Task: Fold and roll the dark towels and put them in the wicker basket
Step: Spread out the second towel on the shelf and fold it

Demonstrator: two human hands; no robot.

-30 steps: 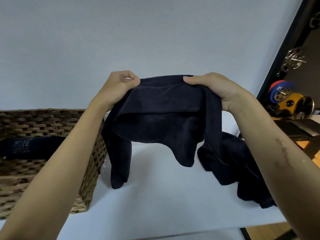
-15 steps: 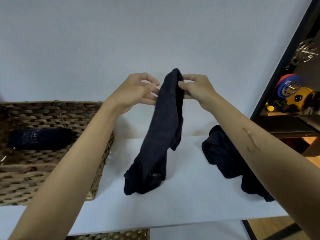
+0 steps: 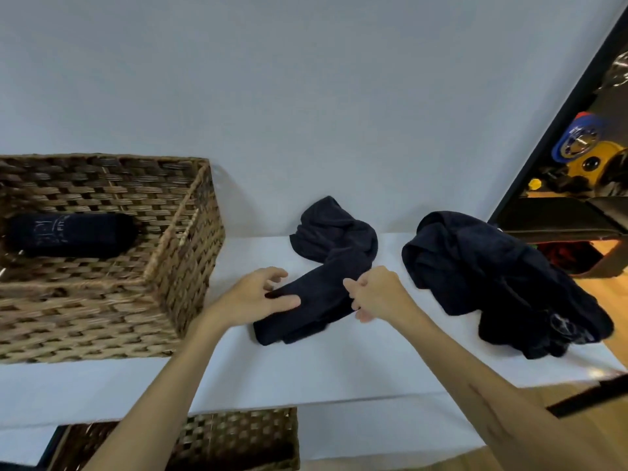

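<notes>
A dark towel, folded into a long narrow strip, lies crumpled on the white table; its far end is bunched near the wall. My left hand holds the near end's left edge between thumb and fingers. My right hand grips the right edge of the same end with curled fingers. The wicker basket stands at the left on the table, with one rolled dark towel lying inside it.
A heap of loose dark towels lies at the table's right end. A second wicker basket sits below the table's front edge. A black shelf with tools stands at the right.
The towel was first held up spread wide, then gathered into a hanging strip. Now both hands have come down and the towel lies on the table.
</notes>
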